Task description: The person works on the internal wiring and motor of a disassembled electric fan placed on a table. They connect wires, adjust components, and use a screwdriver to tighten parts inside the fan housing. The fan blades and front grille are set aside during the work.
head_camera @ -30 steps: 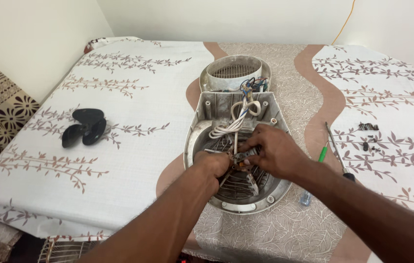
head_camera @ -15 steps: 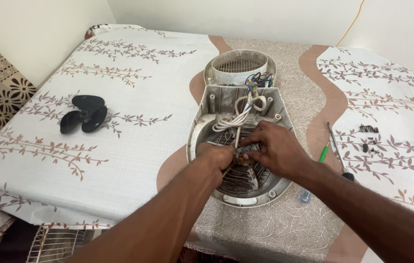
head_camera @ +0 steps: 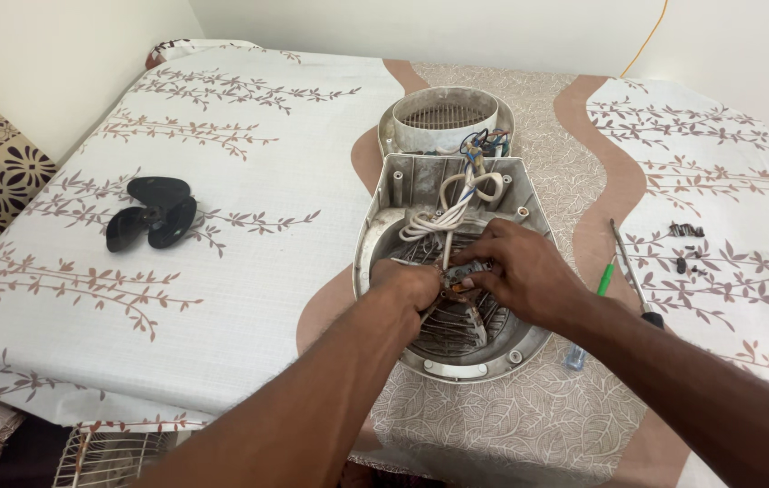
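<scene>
We are working inside the open grey fan housing (head_camera: 402, 212), which is lying near the middle of the bed (head_camera: 249, 271). Our left hand (head_camera: 411, 285) and right hand (head_camera: 515, 271) are both pinching a small metal part (head_camera: 463, 274) over the wire grille (head_camera: 457, 325), below the coiled white cord (head_camera: 457, 203). A black fan blade (head_camera: 154, 212) is resting toward the bed's left edge; screwdrivers (head_camera: 624, 262) and dark screws (head_camera: 687, 248) are lying toward the right edge.
</scene>
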The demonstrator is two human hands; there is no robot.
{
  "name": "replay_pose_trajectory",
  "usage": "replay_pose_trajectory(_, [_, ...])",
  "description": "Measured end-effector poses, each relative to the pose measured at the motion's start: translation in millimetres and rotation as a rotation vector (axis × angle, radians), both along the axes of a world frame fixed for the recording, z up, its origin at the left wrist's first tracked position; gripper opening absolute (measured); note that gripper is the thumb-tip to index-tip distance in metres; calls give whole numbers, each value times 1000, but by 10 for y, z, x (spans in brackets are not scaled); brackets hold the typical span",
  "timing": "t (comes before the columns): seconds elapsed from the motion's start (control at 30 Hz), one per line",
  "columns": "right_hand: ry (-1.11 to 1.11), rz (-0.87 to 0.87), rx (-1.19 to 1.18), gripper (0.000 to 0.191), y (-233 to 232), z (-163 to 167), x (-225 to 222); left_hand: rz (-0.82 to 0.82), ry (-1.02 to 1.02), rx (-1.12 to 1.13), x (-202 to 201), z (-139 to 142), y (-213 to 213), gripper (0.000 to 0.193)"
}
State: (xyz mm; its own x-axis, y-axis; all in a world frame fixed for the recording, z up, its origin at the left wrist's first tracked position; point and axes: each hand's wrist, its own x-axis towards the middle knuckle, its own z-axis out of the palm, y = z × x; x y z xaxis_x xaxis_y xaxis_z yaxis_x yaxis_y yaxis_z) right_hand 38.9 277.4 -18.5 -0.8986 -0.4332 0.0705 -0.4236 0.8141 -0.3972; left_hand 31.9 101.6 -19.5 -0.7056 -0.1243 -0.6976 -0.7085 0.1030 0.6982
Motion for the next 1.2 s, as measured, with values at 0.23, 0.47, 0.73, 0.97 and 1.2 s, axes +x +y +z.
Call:
replay_pose_trajectory(0.23, [-5,2,5,31,-3,30,-10,-12,-7,1,6,6,-14,24])
replay_pose_trajectory(0.47, [32,-1,-16,27,18,-27,9,-20,-19,10,6,12,-18,25])
replay_pose_trajectory(0.73, [-10,-36,-17,30,23,-78,7,-23,-32,22,-8,6,-42,25])
replay_pose_trajectory(0.97, [-5,-18,1,34,-14,21,-20,-26,-54,54,-18,-9,-70,26])
replay_pose_trajectory(1.2, [13,17,-4,30,-16,65,-45,-36,-86,92,-35,-20,-87,27])
